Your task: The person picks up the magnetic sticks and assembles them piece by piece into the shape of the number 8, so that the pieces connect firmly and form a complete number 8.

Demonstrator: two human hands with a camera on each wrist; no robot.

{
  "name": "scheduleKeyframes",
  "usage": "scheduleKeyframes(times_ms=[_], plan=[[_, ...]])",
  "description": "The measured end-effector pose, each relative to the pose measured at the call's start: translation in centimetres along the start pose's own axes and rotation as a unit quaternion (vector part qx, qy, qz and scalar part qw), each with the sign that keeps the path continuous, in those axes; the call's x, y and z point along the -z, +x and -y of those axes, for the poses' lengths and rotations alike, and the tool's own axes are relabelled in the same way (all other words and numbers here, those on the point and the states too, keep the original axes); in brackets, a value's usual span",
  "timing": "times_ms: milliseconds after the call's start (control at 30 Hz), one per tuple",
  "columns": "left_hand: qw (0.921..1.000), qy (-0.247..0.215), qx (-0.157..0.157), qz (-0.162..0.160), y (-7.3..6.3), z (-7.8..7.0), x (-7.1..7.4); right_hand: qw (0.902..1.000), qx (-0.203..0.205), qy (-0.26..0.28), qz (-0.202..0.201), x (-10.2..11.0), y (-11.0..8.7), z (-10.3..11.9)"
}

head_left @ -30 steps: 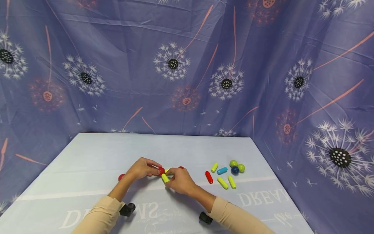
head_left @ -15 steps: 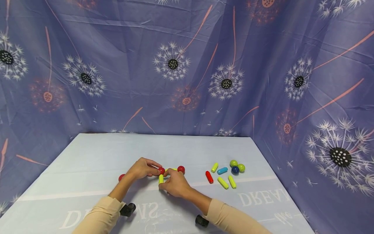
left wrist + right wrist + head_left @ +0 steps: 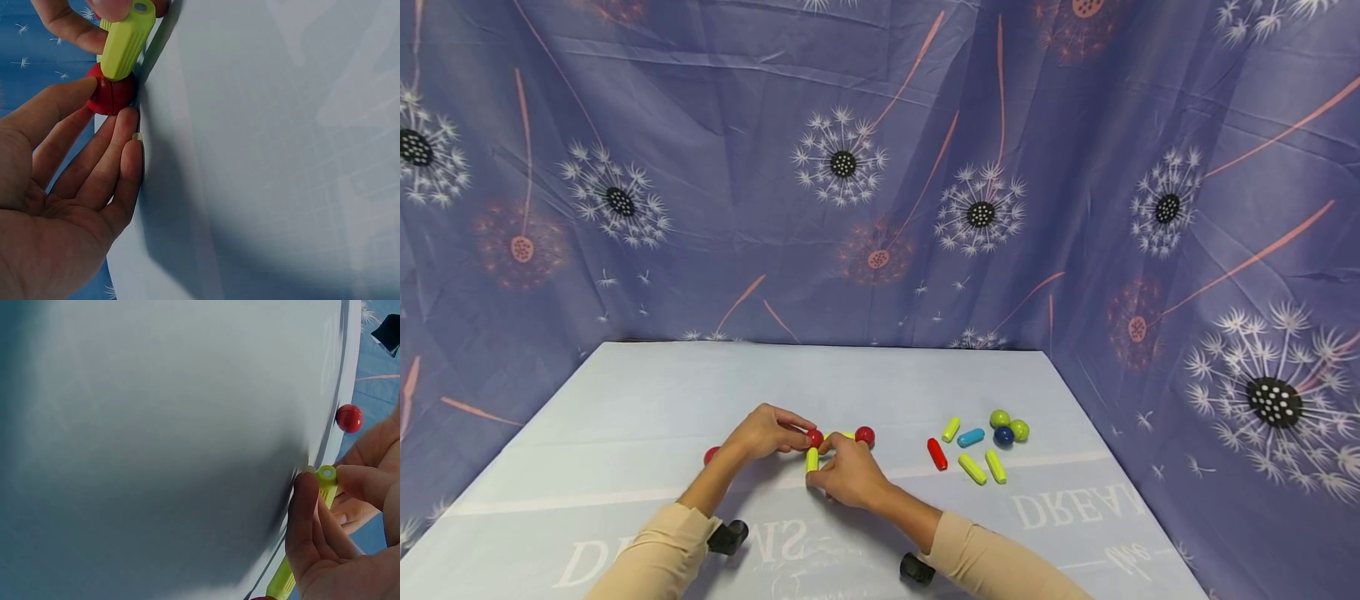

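Note:
My left hand (image 3: pixel 765 433) pinches a red ball (image 3: pixel 815 437) between thumb and fingers, near the middle of the table. With thumb and fingertips my right hand (image 3: pixel 852 472) grips a short yellow-green rod (image 3: pixel 812 461). In the left wrist view the ridged rod (image 3: pixel 128 45) meets the red ball (image 3: pixel 112 95) at one end and shows a small grey disc on the other. A second yellow-green rod (image 3: pixel 848 434), partly hidden behind my right hand, runs from near the held ball to another red ball (image 3: pixel 865 435).
A further red ball (image 3: pixel 711 454) peeks out behind my left wrist. To the right lie a red rod (image 3: pixel 937 454), a blue rod (image 3: pixel 971 437), several yellow-green rods (image 3: pixel 972 469), a dark blue ball (image 3: pixel 1003 437) and two green balls (image 3: pixel 999 418). Patterned cloth (image 3: pixel 880 208) surrounds the table.
My right hand has shifted slightly left and swung the gripped rod from a slant to pointing toward me. More of the far red ball shows. My left hand stays put.

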State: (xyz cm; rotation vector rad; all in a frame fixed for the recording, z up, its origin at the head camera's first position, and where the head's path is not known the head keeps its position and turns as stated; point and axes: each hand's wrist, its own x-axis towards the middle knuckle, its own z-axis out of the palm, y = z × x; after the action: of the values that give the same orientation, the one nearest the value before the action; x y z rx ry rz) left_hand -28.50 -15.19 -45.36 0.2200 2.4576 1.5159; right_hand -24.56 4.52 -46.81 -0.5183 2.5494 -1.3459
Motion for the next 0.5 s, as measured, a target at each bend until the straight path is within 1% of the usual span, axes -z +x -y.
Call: scheduleKeyframes(times_ms=[267,367,500], plan=[[1.0,0.001,-0.006,0.0,0.1,0.0,0.1,1.0,0.0,-0.007,-0.003,0.2,0.1,0.0],[1.0,0.001,-0.007,0.003,0.1,0.1,0.1,0.9999,0.004,-0.013,-0.008,0.7,0.1,0.2],[1.0,0.005,-0.005,0.002,0.1,0.1,0.1,0.9989,0.022,-0.03,-0.029,1.9,0.6,0.5]])
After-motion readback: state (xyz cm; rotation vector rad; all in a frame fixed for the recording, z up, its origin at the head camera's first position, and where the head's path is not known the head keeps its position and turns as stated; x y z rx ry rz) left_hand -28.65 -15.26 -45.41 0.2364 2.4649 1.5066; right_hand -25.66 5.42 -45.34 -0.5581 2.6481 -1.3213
